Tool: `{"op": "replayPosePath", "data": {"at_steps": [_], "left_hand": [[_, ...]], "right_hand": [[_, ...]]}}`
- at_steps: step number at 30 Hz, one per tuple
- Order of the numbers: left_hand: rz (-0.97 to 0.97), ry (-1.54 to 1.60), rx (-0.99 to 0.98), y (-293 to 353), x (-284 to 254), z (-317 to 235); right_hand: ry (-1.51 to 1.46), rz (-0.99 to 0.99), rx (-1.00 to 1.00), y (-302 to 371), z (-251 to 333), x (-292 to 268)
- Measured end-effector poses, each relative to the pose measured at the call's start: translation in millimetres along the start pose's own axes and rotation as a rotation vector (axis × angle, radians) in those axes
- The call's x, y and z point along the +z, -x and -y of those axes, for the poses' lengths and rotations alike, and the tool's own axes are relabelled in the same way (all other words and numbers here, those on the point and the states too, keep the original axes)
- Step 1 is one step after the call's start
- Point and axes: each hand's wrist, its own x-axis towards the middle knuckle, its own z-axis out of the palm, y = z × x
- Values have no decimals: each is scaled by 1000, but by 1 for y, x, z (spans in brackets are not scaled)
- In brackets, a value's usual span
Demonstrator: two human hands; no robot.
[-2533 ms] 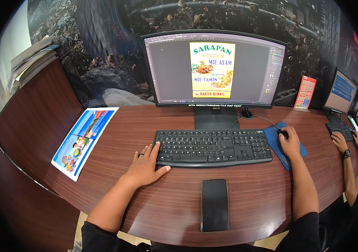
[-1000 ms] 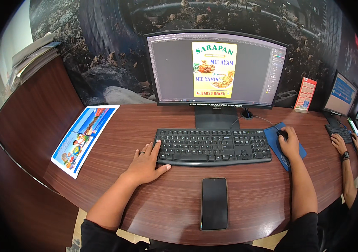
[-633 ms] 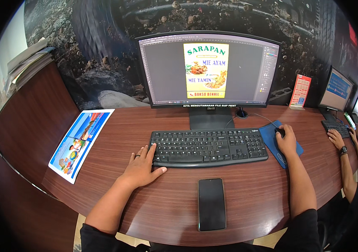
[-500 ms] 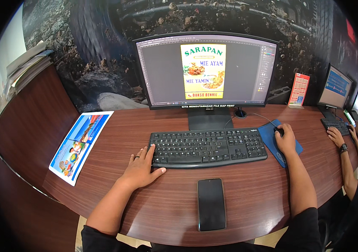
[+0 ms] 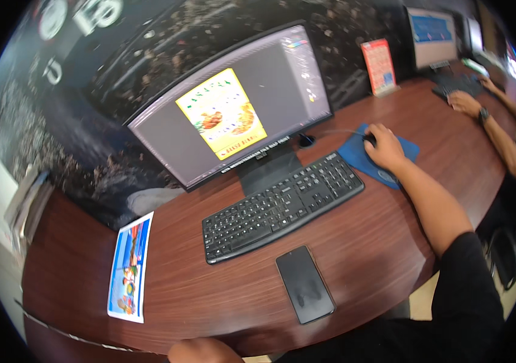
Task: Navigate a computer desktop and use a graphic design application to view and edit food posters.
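Observation:
My right hand (image 5: 385, 147) is closed over a black computer mouse (image 5: 370, 139), most of which the fingers hide. Under the mouse lies a blue mouse pad (image 5: 354, 156). To its left a black keyboard (image 5: 282, 209) sits at a slant with no hand on it. Of my left arm (image 5: 204, 351) only a rounded bare part shows at the lower edge, and the hand itself is out of sight. A dark-screened phone (image 5: 305, 284) lies on the desk in front of the keyboard.
Behind the keyboard stands a monitor (image 5: 294, 78) showing a yellow food poster. A printed sheet (image 5: 131, 266) lies on the wooden desk (image 5: 179, 290) at the left. A red calendar stand (image 5: 380, 68) is farther back. At the right, another person's hand (image 5: 465, 104) is beside a second keyboard (image 5: 445, 88).
My left hand has left the keyboard and dropped out of sight at the lower edge. The whole view has tilted and shifted. My right hand has stayed on the mouse.

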Motion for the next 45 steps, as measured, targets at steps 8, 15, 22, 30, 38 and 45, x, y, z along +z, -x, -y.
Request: {"op": "replayPosePath", "data": {"at_steps": [8, 15, 22, 30, 38, 45], "left_hand": [[255, -87, 212, -18, 13, -4], [261, 329, -82, -24, -1, -23], [232, -726, 200, -23, -7, -14], [326, -1060, 436, 10, 0, -36], [625, -1242, -439, -6, -3, -43], [392, -1937, -1221, 85, -97, -73]], "right_hand": [[43, 80, 74, 7, 2, -7], [44, 76, 68, 7, 4, -7], [38, 67, 60, 7, 0, -8], [64, 76, 71, 7, -1, -9], [32, 78, 31, 5, 0, -11], [17, 46, -16, 5, 0, -8]]}}
